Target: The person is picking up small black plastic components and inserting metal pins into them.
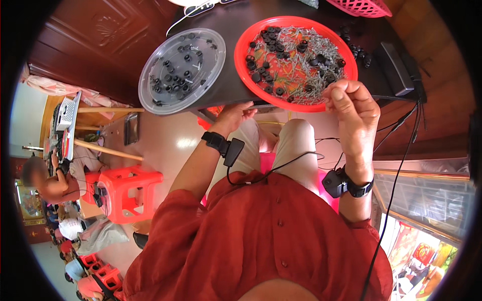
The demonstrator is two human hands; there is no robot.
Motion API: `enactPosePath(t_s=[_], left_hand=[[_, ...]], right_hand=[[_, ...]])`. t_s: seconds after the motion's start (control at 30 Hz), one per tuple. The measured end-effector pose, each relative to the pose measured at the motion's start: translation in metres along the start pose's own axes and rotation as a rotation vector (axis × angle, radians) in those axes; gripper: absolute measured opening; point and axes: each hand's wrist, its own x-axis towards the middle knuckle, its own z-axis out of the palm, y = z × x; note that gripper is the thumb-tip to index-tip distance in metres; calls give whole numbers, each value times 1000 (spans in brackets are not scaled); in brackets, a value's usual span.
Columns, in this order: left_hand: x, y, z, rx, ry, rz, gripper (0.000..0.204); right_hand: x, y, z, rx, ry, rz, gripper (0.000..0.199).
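Head view: a surface (229,83) bears one red tray (297,106) of many screws (321,45) and caps (272,46), one clear tray (150,62) of caps. Right hand (355,108) raised at red rim, fingers pinched, contents hidden; left hand (233,118) lower, fingers loosely apart.

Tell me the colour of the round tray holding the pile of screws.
The round tray is bright red; it shows best in the head view.

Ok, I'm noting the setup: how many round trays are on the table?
2: the clear tray at left, the red tray at right. Part of the table is cropped; others may be hidden.
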Motion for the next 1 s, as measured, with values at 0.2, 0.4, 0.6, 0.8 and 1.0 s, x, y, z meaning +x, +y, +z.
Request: enactPosePath(t_s=[0.2,0.4,0.6,0.8,1.0], left_hand=[[-43,18,33,692,-352,194,23],[-126,67,86,1025,-733,525,19],[-165,111,109,958,-438,895,6],[-145,125,125,1028,-71,1102,14],[-114,126,152,1504,0,1113,21]], right_hand=[[29,-2,12,-819,-196,-371,16],[58,29,33,-1018,-526,-564,20],[65,22,29,-1223,-625,-423,16],[55,4,11,-857,-301,-330,14],[44,7,-6,-627,-25,-241,16]])
